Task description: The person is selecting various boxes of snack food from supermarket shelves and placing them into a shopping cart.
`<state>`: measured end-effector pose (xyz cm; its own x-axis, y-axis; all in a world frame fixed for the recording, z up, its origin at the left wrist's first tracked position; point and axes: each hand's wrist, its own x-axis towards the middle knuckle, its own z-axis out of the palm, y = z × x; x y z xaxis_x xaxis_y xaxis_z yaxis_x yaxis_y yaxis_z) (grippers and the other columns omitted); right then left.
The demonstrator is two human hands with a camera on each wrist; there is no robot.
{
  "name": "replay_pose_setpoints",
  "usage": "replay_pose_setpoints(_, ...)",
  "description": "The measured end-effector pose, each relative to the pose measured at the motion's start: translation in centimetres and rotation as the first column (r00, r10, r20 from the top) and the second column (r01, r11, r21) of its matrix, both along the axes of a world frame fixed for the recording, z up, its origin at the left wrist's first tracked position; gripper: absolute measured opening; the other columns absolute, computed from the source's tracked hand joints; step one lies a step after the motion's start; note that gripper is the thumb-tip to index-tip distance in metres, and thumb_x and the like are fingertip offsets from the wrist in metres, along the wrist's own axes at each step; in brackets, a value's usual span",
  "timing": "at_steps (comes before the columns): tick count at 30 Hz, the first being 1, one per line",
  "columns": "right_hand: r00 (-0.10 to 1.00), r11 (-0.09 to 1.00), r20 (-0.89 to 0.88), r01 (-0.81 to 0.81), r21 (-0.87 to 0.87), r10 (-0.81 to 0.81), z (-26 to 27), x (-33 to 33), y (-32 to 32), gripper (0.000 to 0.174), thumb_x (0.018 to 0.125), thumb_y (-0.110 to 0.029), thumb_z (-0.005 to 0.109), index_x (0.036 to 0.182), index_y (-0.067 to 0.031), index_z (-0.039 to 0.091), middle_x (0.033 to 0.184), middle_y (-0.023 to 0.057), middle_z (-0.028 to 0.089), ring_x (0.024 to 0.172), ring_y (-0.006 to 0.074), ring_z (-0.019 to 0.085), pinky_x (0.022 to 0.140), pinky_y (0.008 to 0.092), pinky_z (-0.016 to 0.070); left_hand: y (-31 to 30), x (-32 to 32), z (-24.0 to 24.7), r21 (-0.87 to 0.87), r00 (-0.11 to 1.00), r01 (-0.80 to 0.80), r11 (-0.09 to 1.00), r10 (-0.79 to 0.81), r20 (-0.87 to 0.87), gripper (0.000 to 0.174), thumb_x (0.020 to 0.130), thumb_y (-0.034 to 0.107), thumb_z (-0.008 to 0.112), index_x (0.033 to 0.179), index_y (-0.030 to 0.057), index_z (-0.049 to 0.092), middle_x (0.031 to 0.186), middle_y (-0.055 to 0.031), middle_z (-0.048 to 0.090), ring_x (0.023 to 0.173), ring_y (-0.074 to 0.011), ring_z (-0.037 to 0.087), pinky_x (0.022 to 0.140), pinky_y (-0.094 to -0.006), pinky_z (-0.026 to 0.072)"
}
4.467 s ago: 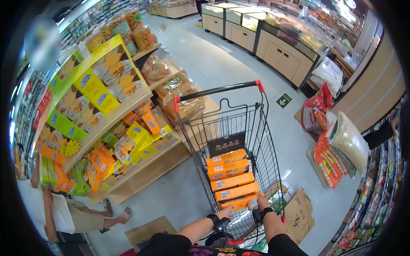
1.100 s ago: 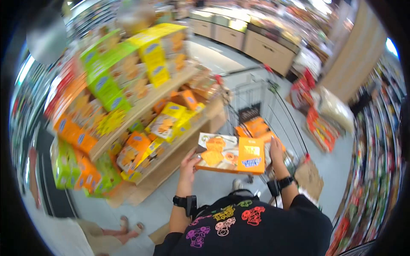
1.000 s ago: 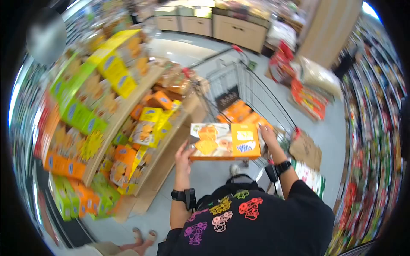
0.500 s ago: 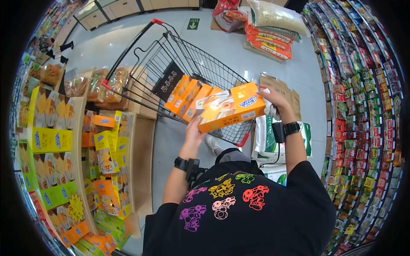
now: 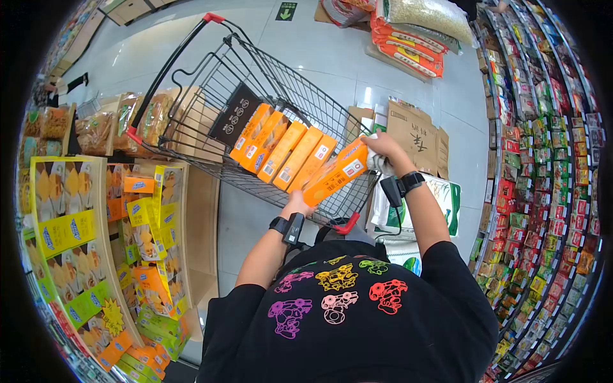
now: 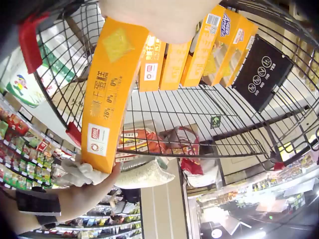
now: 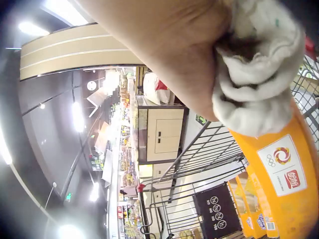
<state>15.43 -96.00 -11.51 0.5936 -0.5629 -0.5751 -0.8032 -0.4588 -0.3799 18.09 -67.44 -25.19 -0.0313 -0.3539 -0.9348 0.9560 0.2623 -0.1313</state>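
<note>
Both our hands grasp one orange box (image 5: 336, 175): our left hand (image 5: 297, 203) holds its lower-left end, our right hand (image 5: 385, 148) its upper-right end, with white cloth (image 5: 379, 164) bunched there. We have the box tilted over the near end of the cart (image 5: 281, 73), beside a row of orange boxes (image 5: 284, 152) inside. Beyond that row stands a black sign (image 5: 235, 113); brown cardboard (image 5: 412, 131) lies outside.

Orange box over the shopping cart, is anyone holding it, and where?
Yes, the orange box is held at its two ends: the left hand grips one, the right hand the other, nearer the white label.
</note>
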Motion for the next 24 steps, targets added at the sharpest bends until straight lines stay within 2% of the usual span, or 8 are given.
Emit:
replay_pose_setpoints(4, 0.999, 0.989, -0.054, 0.006, 0.149, 0.002, -2.9, 0.5, -1.7, 0.055, 0.068, -0.052, 0.054, 0.092, -0.0026, 0.063, 0.097, 0.0178, 0.061, 0.092, 0.0309, 0.057, 0.08, 0.0331, 0.0441, -0.4, 0.3, 2.3, 0.103, 0.991, 0.129, 0.986, -0.13, 0.009, 0.039, 0.089, 0.037, 0.028, 0.115, 0.0162, 0.048, 0.12, -0.0061, 0.049, 0.105, -0.0259, 0.049, 0.091, -0.047, 0.033)
replay_pose_setpoints(7, 0.998, 0.985, -0.045, -0.035, 0.171, 0.043, -2.7, 0.6, -2.0, 0.058, 0.067, -0.052, 0.055, 0.092, -0.0009, 0.063, 0.096, 0.0192, 0.061, 0.092, 0.0304, 0.058, 0.08, 0.0334, 0.0443, 0.2, -0.2, 2.8, 0.072, 0.974, 0.217, 0.974, -0.22, 0.048, 0.041, 0.088, 0.039, 0.029, 0.117, 0.0155, 0.046, 0.122, -0.0063, 0.048, 0.109, -0.026, 0.047, 0.093, -0.0506, 0.0292)
replay_pose_setpoints(9, 0.997, 0.984, -0.072, -0.019, 0.177, 0.032, -3.7, 0.5, -2.9, 0.058, 0.067, -0.052, 0.055, 0.092, 0.0004, 0.062, 0.094, 0.0202, 0.061, 0.091, 0.03, 0.058, 0.079, 0.0335, 0.0448, 0.2, -0.1, 3.1, 0.015, 0.979, 0.204, 0.979, -0.204, -0.016, 0.045, 0.088, 0.042, 0.029, 0.12, 0.015, 0.043, 0.123, -0.007, 0.047, 0.112, -0.0267, 0.044, 0.095, -0.0526, 0.0257)
replay_pose_setpoints(12, 0.997, 0.99, -0.075, 0.004, 0.141, 0.006, -3.7, 1.1, -2.9, 0.057, 0.067, -0.049, 0.054, 0.091, 0.0019, 0.062, 0.093, 0.0216, 0.06, 0.089, 0.0316, 0.059, 0.078, 0.0349, 0.0455, -0.1, 0.1, 4.8, -0.005, 0.977, 0.203, 0.979, -0.203, -0.071, 0.046, 0.089, 0.043, 0.03, 0.123, 0.0135, 0.039, 0.123, -0.0106, 0.045, 0.114, -0.0286, 0.042, 0.094, -0.0575, 0.0253)
replay_pose_setpoints(16, 0.992, 0.994, -0.094, -0.093, -0.063, 0.087, -1.2, 1.8, -0.2, 0.054, 0.07, -0.046, 0.053, 0.09, 0.0032, 0.061, 0.09, 0.0242, 0.059, 0.084, 0.0332, 0.059, 0.074, 0.0364, 0.0475, -0.2, 1.5, 6.2, -0.063, 0.973, 0.185, 0.981, -0.192, -0.131, 0.048, 0.089, 0.045, 0.031, 0.124, 0.0126, 0.036, 0.126, -0.0121, 0.042, 0.115, -0.0295, 0.041, 0.092, -0.0612, 0.0252)
replay_pose_setpoints(19, 0.94, 0.953, -0.2, -0.296, -0.072, 0.277, -3.4, 1.2, 1.7, 0.048, 0.071, -0.042, 0.054, 0.09, 0.0012, 0.062, 0.091, 0.0214, 0.06, 0.087, 0.033, 0.059, 0.076, 0.0377, 0.0468, -0.5, 1.5, 6.3, -0.05, 0.967, 0.249, 0.967, -0.251, -0.042, 0.053, 0.088, 0.048, 0.029, 0.126, 0.0119, 0.036, 0.127, -0.0096, 0.043, 0.116, -0.0283, 0.041, 0.098, -0.0566, 0.0178)
replay_pose_setpoints(22, 0.968, 0.977, -0.141, -0.212, -0.02, 0.207, -7.6, -0.1, 1.5, 0.043, 0.07, -0.036, 0.055, 0.09, 0.0014, 0.061, 0.09, 0.0209, 0.061, 0.087, 0.0334, 0.059, 0.076, 0.0378, 0.047, 0.3, 1.4, 2.9, -0.104, 0.969, 0.24, 0.965, -0.245, -0.032, 0.048, 0.089, 0.042, 0.031, 0.127, 0.0121, 0.03, 0.129, -0.0107, 0.039, 0.116, -0.0285, 0.041, 0.094, -0.0587, 0.025)
replay_pose_setpoints(24, 0.969, 0.978, -0.136, -0.207, 0.006, 0.206, -10.0, -0.7, 1.5, 0.042, 0.068, -0.033, 0.055, 0.092, 0.0022, 0.06, 0.093, 0.021, 0.06, 0.088, 0.034, 0.058, 0.077, 0.0377, 0.0467, 1.8, 0.0, -1.2, -0.078, 0.805, 0.521, 0.85, -0.458, 0.377, 0.049, 0.089, 0.042, 0.03, 0.127, 0.0116, 0.029, 0.129, -0.0108, 0.039, 0.117, -0.0282, 0.04, 0.094, -0.0573, 0.025)
